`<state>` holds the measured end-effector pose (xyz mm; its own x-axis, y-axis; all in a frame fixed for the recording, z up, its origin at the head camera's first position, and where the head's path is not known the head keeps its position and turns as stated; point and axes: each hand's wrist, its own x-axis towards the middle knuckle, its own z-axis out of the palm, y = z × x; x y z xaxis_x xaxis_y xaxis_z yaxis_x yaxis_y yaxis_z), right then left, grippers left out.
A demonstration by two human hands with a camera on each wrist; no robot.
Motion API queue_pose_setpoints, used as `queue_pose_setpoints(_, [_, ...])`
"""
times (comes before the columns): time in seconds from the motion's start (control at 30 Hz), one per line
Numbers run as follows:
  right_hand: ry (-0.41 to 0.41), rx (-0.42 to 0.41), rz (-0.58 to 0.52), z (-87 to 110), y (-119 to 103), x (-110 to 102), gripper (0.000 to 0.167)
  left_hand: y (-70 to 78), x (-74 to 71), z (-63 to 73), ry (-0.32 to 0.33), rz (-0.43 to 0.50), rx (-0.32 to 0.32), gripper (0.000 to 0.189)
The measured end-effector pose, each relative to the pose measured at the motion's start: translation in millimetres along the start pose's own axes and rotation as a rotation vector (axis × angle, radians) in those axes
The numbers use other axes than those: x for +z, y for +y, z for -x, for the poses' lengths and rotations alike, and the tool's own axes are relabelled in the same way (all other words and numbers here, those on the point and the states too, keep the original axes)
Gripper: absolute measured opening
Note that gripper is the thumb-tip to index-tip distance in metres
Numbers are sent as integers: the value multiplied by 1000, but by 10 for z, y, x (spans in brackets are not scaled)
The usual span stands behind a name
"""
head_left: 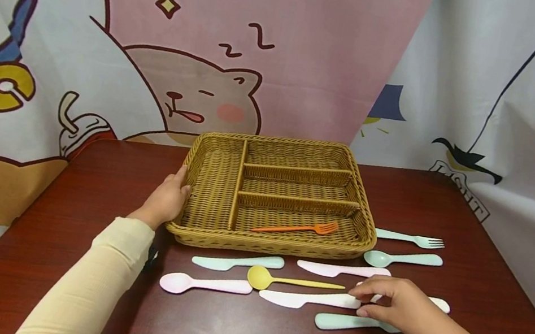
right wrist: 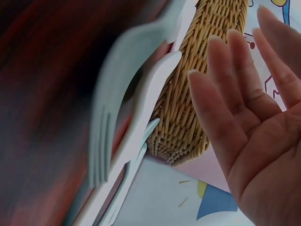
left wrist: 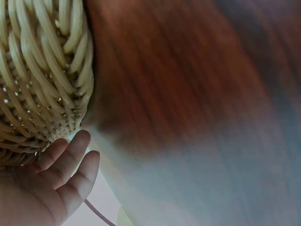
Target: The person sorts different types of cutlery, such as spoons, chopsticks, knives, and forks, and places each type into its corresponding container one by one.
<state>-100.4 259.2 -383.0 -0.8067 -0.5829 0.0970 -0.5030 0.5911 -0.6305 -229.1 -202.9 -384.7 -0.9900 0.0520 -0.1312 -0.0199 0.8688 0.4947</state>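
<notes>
Right hand [head_left: 404,309] — fingers apart, empty — mint fork [head_left: 343,322] beneath it; left hand's [head_left: 168,198] relaxed fingers against wicker tray [head_left: 267,245], seemingly steadying it.

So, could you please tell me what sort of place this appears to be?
Probably a curtained-off tabletop practice or recording corner: cartoon-printed fabric hangs behind a reddish-brown table, where a divided wicker tray sits beside colourful cutlery.

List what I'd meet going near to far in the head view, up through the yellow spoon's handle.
Mint fork → nearer pale knife → yellow spoon → farther pale knife → wicker tray's front rim → orange fork → printed curtain.
</notes>
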Motion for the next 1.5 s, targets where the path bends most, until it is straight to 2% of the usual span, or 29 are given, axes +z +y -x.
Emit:
queue_pose_setpoints(0.13, [-25,12,43,33,40,13,22,-4,-3,0,0,-4,1,59])
queue_pose_setpoints(0.27, [-23,-56,59,54,91,33,21,-4,-3,2,0,-3,1,59])
queue_pose_setpoints(0.63, [-53,-163,130,65,193,104,21,6,-6,11,-5,7,-10,59])
queue_pose_setpoints(0.77, [-62,-171,142,59,191,135,23,7,-15,20,-10,12,-15,59])
queue_pose_setpoints(1.1, [-127,-117,180,55,137,153,24,9,-20,12,-12,12,-6,60])
queue_pose_setpoints(1.37, [-146,-121,162,44,102,148,23,-6,-15,-2,-6,10,5,60])
queue_pose_setpoints(1.5, [-134,-152,167,48,86,142,24,-9,-2,4,-7,15,2,59])
